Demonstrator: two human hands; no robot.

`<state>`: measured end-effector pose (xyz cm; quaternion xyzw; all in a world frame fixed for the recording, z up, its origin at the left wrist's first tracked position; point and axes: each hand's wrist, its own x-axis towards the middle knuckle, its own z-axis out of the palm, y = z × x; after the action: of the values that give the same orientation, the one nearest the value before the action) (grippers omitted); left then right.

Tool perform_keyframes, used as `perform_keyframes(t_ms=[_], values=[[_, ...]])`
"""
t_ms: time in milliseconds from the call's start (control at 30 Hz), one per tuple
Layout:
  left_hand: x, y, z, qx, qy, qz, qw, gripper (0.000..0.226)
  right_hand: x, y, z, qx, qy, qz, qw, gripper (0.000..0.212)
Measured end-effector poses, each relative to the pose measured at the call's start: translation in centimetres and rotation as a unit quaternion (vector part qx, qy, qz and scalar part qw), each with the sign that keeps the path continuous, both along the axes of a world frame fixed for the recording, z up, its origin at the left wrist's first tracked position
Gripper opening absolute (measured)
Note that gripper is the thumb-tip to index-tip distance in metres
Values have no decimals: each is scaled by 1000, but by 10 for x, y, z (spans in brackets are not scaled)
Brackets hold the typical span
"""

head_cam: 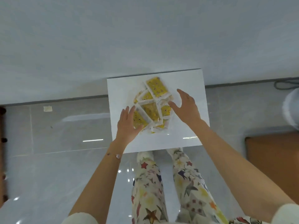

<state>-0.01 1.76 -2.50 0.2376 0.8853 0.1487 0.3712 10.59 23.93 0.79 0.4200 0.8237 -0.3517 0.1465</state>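
Several yellow packets with clear edges lie in a loose pile on a small white square table. One packet sits at the far end of the pile, pointing away from me. My left hand lies with straight fingers on the pile's left side, over one packet. My right hand hovers at the pile's right edge, fingers spread and straight, thumb toward the packets. Neither hand grips anything.
The table stands against a pale wall on a glossy grey tiled floor. My legs in star-patterned trousers stand at its near edge. A brown surface lies at the right, and a dark wooden edge at the far left.
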Motion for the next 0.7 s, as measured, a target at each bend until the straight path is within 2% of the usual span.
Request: perform_keyframes(t_ms=[100, 167, 233, 333, 400, 467, 533, 633, 700], values=[[14, 6, -46, 9, 37, 47, 998, 93, -19, 9, -55, -12, -2, 0, 1000, 74], [22, 9, -52, 14, 104, 65, 992, 96, -30, 5, -68, 8, 4, -4, 1000, 73], [26, 11, -54, 10, 131, 118, 984, 99, -43, -2, -75, 36, 4, -17, 999, 73], [24, 16, -51, 12, 90, 208, 974, 84, -58, -7, -82, -15, 30, -99, 995, 74], [19, 18, -48, 20, 69, 249, 966, 63, -62, -2, -82, -99, 71, -190, 974, 76], [13, 19, -51, 11, 82, 263, 961, 54, -60, 7, -78, -160, 100, -242, 952, 70], [6, 19, -52, 47, 68, 279, 957, 54, -53, 16, -74, -200, 110, -264, 937, 63], [3, 26, -40, 176, -52, 337, 923, 61, -36, 25, -71, -241, 117, -278, 923, 60], [4, 36, -34, 225, -111, 351, 902, 67, -25, 30, -71, -249, 122, -275, 921, 55]])
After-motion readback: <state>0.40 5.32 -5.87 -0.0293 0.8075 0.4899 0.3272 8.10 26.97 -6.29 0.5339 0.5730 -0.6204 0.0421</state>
